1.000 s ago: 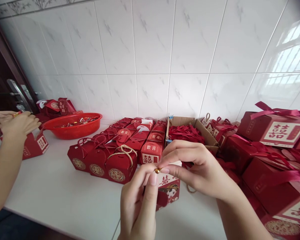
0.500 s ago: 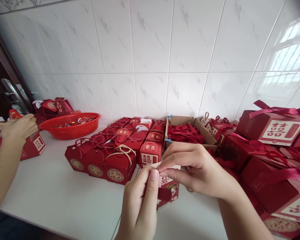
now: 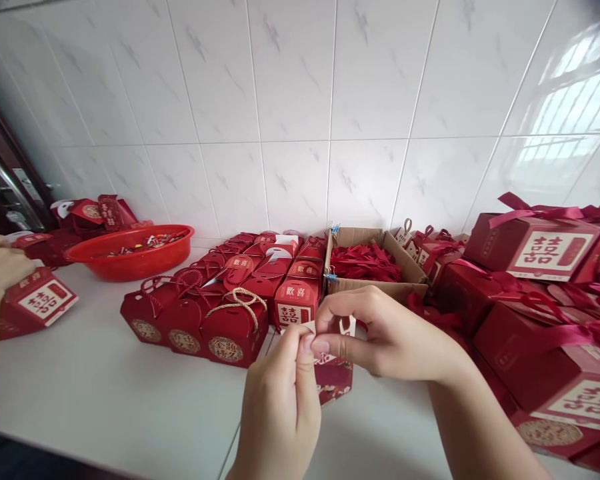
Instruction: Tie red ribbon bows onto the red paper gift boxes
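My left hand is closed, its thumb and forefinger pinched together in front of a small red and cream gift box. My right hand meets it there, also pinching, and the two sets of fingertips touch. What they hold is hidden between the fingers. The gift box stands on the table behind them, its upper part partly covered by my hands. Just beyond it is a row of red gift boxes, the nearest with a cream cord handle.
An open cardboard box of red ribbons stands behind my hands. Stacked red boxes with ribbon bows rise at right. At left are a red basin of small wrapped pieces and another person's hand at a red box.
A dark red strip below my left thumb no longer shows there. My fingertips remain pinched together. The view has shifted slightly right, and the other person's box now shows its label more fully.
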`<state>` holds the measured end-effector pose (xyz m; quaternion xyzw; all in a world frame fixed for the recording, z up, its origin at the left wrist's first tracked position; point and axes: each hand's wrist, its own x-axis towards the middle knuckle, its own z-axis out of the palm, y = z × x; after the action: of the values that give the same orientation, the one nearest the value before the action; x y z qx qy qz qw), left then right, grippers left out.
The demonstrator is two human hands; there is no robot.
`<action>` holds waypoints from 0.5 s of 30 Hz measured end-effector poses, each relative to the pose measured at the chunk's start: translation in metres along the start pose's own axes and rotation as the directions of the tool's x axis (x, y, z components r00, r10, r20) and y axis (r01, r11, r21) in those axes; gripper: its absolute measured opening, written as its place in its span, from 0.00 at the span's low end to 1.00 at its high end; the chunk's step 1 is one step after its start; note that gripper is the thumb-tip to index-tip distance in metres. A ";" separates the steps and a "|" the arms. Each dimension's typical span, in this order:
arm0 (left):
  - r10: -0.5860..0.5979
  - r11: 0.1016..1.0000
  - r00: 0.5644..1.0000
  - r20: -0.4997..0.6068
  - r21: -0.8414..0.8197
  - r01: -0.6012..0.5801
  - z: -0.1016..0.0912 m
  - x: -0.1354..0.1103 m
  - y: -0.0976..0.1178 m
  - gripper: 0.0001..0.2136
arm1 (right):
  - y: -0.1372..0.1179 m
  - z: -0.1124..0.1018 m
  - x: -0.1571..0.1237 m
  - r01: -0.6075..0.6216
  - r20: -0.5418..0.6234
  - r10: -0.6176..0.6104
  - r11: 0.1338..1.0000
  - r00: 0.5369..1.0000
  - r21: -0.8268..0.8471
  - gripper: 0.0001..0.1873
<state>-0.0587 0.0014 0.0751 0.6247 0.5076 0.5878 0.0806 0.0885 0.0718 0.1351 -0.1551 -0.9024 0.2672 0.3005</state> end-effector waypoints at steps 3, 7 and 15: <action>0.025 1.000 0.999 0.044 0.011 -0.025 0.001 0.001 -0.002 0.07 | 0.000 -0.002 0.000 -0.023 0.037 0.022 0.999 0.999 0.023 0.10; 0.044 0.999 0.995 0.084 -0.014 -0.043 0.002 0.004 0.001 0.08 | -0.004 -0.002 0.000 -0.027 0.119 0.020 0.998 0.993 0.052 0.13; 0.049 0.999 0.997 0.063 -0.023 -0.047 0.005 0.002 0.003 0.10 | -0.014 0.001 0.000 -0.075 0.113 0.071 0.997 0.991 0.027 0.11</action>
<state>-0.0532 0.0039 0.0773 0.6542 0.4832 0.5750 0.0893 0.0867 0.0605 0.1423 -0.1679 -0.9072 0.3005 0.2417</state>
